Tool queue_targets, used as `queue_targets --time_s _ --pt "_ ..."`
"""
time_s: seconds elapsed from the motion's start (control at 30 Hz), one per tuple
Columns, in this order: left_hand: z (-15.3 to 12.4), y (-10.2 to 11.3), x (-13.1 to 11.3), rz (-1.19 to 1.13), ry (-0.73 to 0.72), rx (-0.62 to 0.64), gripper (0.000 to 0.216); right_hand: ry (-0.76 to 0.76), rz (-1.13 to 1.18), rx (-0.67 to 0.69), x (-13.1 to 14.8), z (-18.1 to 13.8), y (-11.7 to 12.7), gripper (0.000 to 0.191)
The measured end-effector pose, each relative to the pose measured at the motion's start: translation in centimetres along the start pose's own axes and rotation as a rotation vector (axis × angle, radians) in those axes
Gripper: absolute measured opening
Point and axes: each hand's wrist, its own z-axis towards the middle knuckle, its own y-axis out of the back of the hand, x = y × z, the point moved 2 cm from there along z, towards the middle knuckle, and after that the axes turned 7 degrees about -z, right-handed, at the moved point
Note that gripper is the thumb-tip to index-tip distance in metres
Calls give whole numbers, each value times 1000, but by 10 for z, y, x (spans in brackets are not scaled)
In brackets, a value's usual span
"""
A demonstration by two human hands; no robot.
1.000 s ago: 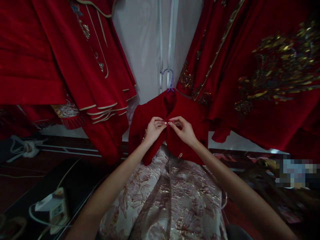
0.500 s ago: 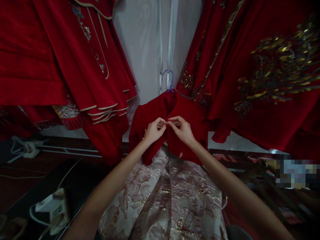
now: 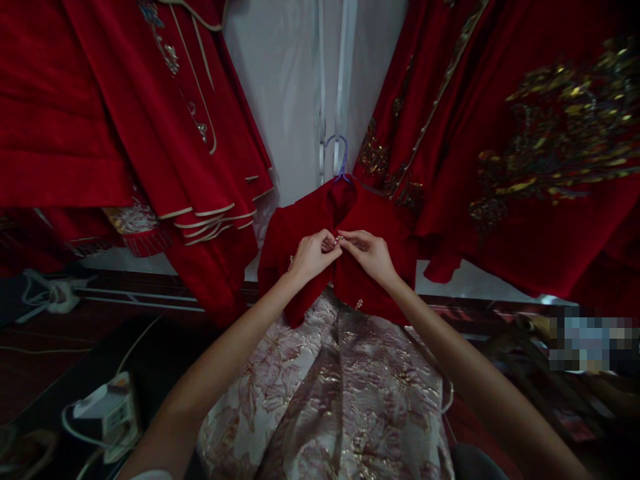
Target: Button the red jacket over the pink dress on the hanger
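Note:
A short red jacket [image 3: 385,210] hangs on a thin blue-purple hanger [image 3: 344,157] in front of me. At its chest, just under the collar opening, my left hand [image 3: 311,255] pinches the front edge by a small beaded fastening [image 3: 340,239]. My right hand [image 3: 371,253] pinches the same spot from the other side, fingertips nearly touching the left ones. The fingers partly cover the fastening, so I cannot tell whether it is joined. Small bead ornaments [image 3: 359,304] decorate the jacket. Under it hangs a pale, shiny floral brocade garment [image 3: 385,400].
Red garments with light piping [image 3: 210,167] hang on the left. Red garments with gold sequins [image 3: 565,127] hang on the right. A pale wall [image 3: 280,100] with metal uprights stands behind. At lower left, a power strip [image 3: 120,417] with cables lies on a dark surface.
Both hands stay at the jacket's front but have shifted slightly up and right with the fastening. The fingers of my left hand are curled in more. The view has tilted a little.

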Motion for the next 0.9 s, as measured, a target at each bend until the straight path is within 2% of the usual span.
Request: queue_targets --time_s 0.1,0.27,0.43,0.57,0.67,0.73,0.83,0.9 --pt "-1 1 0 21 -6 16 7 -17 12 26 -1 3 1 29" --pt "-1 6 2 92 -42 105 7 -39 -101 74 1 6 1 28" --pt "2 10 1 130 -89 162 4 -13 -99 119 1 7 0 27" --pt "1 1 0 20 -103 113 7 2 -57 64 -3 -2 -10 30" --pt "-6 -9 9 -116 -56 68 15 -58 -132 -41 -13 -19 -15 47" --pt "-15 -14 21 -221 -1 81 18 -114 -272 -51 -21 -31 -14 51" --pt "-30 -20 42 -346 105 127 19 -222 -454 -13 -32 -38 -4 43" --pt "-37 -22 52 -400 170 167 23 -319 -453 17 -34 -34 5 31"
